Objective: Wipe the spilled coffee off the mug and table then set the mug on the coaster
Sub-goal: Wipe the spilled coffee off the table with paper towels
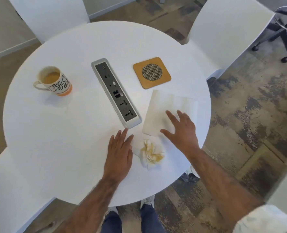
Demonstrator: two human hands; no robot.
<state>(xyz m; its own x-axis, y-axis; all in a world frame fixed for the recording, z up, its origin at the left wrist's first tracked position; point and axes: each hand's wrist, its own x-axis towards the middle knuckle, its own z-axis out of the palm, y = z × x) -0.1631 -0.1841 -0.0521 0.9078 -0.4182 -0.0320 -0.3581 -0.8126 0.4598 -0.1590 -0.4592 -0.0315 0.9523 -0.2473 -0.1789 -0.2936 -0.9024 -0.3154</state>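
Note:
A cream mug (55, 81) with black lettering and an orange base stands at the table's left, with coffee in it. A square wooden coaster (152, 72) with a round mesh centre lies at the right back. Flat white napkins (166, 108) lie in front of the coaster. My right hand (179, 130) rests flat on their near corner, fingers spread. A crumpled, coffee-stained napkin (152, 153) lies near the front edge. My left hand (120, 148) lies flat and open on the table just left of that crumpled napkin, holding nothing.
A grey power and socket strip (116, 92) runs diagonally across the middle of the round white table (55, 140). White chairs stand at the back left (48, 14), back right (226, 31) and near left. An office chair base (284, 36) is at far right.

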